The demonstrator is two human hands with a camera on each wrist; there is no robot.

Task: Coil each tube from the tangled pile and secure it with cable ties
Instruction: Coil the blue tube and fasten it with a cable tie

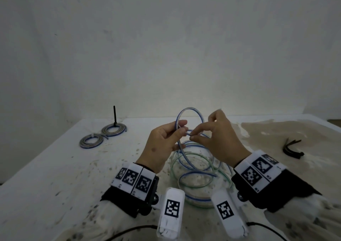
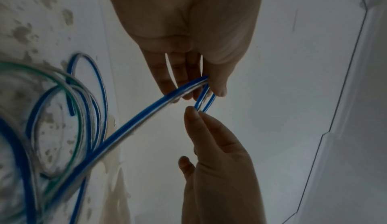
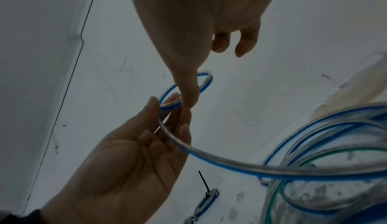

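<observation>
A clear tube with a blue stripe (image 1: 189, 108) stands in a raised loop above the table. My left hand (image 1: 182, 127) holds this loop between thumb and fingers, seen close in the left wrist view (image 2: 205, 100). My right hand (image 1: 192, 136) pinches the same tube right beside the left fingertips (image 3: 184, 128). From there the tube (image 3: 230, 163) runs down into the tangled pile (image 1: 198, 172) of blue-striped and green-striped tubes under both wrists.
Two finished coils (image 1: 91, 141) (image 1: 114, 130) lie at the far left, the farther one with a black cable tie (image 1: 114, 115) sticking up. Loose black cable ties (image 1: 292, 148) lie at the right. The stained white table (image 1: 55, 176) ends at a wall.
</observation>
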